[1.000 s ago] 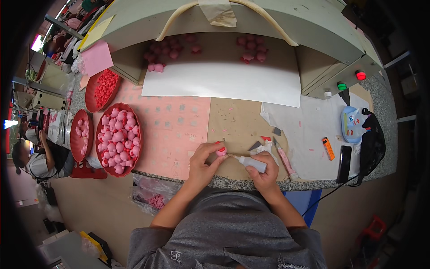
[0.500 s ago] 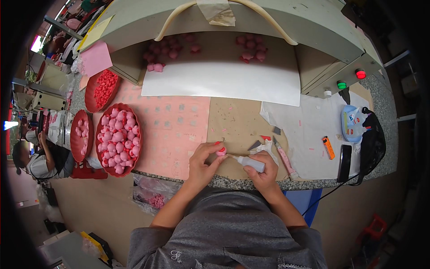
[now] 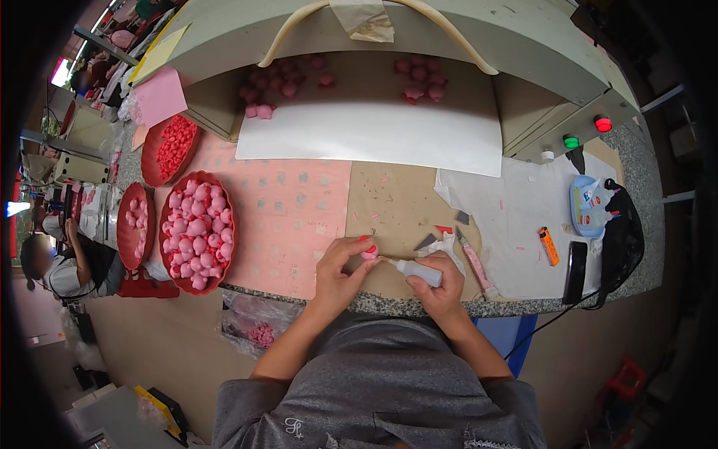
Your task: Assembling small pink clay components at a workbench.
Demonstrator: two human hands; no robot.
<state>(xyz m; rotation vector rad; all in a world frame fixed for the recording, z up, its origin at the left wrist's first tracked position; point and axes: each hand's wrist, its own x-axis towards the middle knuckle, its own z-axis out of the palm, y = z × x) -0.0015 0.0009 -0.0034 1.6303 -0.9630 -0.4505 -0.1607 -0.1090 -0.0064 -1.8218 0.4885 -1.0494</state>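
Observation:
Between the thumb and fingers of my left hand (image 3: 338, 271) is a small pink and red figurine (image 3: 369, 251), pinched over the brown paper near the table's front edge. My right hand (image 3: 441, 284) is closed around a small translucent squeeze bottle (image 3: 420, 273). The bottle lies tilted, with its thin tip pointing left at the figurine, touching it or very close. Just right of the bottle lies a pink-handled craft knife (image 3: 476, 268). To the left, a red scalloped tray (image 3: 232, 247) is heaped with similar pink and red figurines.
A machine (image 3: 553, 67) with an open bay stands at the back, several figurines inside. More red trays (image 3: 146, 247) stand at the left. An orange lighter (image 3: 549, 247), a black phone (image 3: 575, 273) and a blue dish (image 3: 587, 206) lie right. A co-worker (image 3: 71, 266) sits far left.

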